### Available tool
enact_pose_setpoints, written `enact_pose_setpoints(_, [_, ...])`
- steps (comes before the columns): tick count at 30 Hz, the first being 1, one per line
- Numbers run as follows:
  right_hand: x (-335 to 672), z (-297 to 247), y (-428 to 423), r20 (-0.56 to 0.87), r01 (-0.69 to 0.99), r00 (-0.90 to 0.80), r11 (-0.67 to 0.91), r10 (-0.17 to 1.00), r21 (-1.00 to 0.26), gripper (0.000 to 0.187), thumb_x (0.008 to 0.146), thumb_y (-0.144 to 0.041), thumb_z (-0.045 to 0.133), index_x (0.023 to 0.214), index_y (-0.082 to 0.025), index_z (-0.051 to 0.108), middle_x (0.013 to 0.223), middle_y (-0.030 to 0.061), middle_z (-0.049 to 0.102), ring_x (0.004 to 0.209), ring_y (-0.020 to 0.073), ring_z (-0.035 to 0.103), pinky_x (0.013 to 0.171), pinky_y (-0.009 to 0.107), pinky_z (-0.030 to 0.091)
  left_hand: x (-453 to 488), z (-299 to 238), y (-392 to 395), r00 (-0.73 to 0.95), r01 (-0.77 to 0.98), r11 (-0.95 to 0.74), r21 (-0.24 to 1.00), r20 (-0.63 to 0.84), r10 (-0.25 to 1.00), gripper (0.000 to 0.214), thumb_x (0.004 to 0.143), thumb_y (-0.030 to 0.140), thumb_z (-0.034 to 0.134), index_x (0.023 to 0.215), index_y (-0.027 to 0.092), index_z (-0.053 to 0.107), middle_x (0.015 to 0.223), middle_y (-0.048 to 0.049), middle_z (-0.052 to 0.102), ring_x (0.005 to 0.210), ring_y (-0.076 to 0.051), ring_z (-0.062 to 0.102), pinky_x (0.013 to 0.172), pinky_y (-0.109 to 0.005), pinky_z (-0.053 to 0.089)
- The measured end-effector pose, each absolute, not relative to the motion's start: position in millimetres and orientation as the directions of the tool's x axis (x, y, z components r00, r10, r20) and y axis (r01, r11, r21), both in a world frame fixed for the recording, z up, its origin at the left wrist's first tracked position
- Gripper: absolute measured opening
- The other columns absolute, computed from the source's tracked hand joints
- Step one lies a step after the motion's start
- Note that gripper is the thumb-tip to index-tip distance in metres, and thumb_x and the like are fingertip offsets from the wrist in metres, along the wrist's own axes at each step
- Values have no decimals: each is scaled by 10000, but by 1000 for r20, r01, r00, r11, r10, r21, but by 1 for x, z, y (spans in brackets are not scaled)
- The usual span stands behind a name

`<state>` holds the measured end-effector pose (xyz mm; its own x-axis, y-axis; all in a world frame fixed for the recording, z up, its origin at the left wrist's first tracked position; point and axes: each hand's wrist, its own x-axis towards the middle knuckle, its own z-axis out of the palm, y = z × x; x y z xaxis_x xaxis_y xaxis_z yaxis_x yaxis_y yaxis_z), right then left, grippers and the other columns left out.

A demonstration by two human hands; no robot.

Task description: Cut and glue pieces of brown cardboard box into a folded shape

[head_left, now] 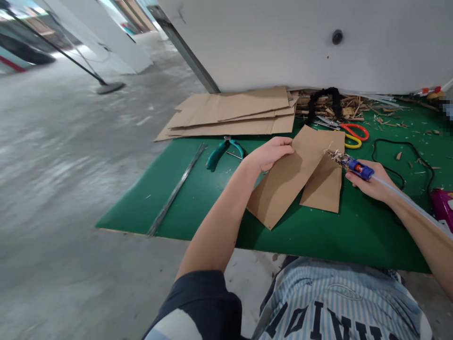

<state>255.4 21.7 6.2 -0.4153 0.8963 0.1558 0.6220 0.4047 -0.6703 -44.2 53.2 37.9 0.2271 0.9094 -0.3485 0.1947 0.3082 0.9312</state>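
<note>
Watching remotely, I fear the upper cardboard strip (292, 172) over the green table (203, 196) may skew into the glue gun (359, 168), gripped by my right hand (373, 180), if my left hand (272, 155), pinching its edge, slackens

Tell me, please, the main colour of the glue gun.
The glue gun is mostly blue, seen best in the head view.
</note>
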Motion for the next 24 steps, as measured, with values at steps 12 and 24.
enact_pose_setpoints(12, [254,3,25,192,651,-451,468,872,-597,389,796,-559,560,646,-209,483,617,11,523,562,135,473,552,259,348,-44,37,54,230,189,297,936,-336,913,96,730,130,569,814,160,606,751,-20,665,690,-152,661,609,-267,527])
enact_pose_setpoints(24, [251,0,24,218,650,-573,601,790,-465,385,820,-567,521,661,-217,496,613,10,492,560,138,464,554,258,324,-46,30,58,233,179,303,936,-340,911,89,719,133,579,797,171,599,748,-19,665,686,-147,664,616,-264,530])
